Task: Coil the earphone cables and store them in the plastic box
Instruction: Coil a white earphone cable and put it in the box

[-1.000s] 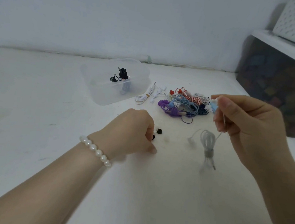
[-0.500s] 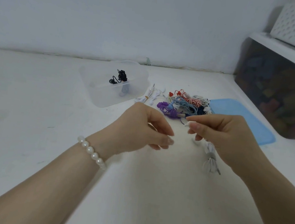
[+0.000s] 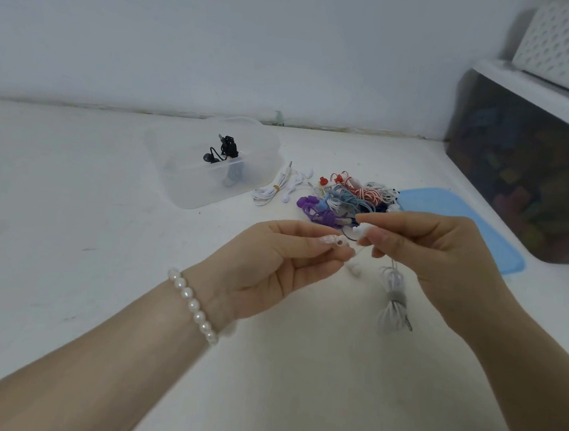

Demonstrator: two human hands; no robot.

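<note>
**Both hands on white earphone, above worktop**

Left hand [image 3: 272, 259]: thumb and forefinger pinch a small pale piece, probably an ear tip; blur prevents a firmer call. Pearl bracelet [image 3: 192, 305] on that wrist.

Right hand [image 3: 437, 259]: fingers [image 3: 382, 239] pinch an earbud of the white earphone [image 3: 392, 300]. Its cable hangs below the hand as a coiled bundle cinched by a grey band, plug at the lower end, just above the worktop [image 3: 68, 231].

Plastic box [image 3: 182, 189]: clear, open, far side of the worktop, well apart from the hands. Holds a black earphone [image 3: 225, 150] and a second, bluish item.

Right of the box: a bundled white earphone set [image 3: 275, 190], then a tangled pile [image 3: 346, 200] of purple, blue, red-striped and white cables. Blue lid [image 3: 448, 212] lies flat beside the pile, partly behind the right hand.
</note>
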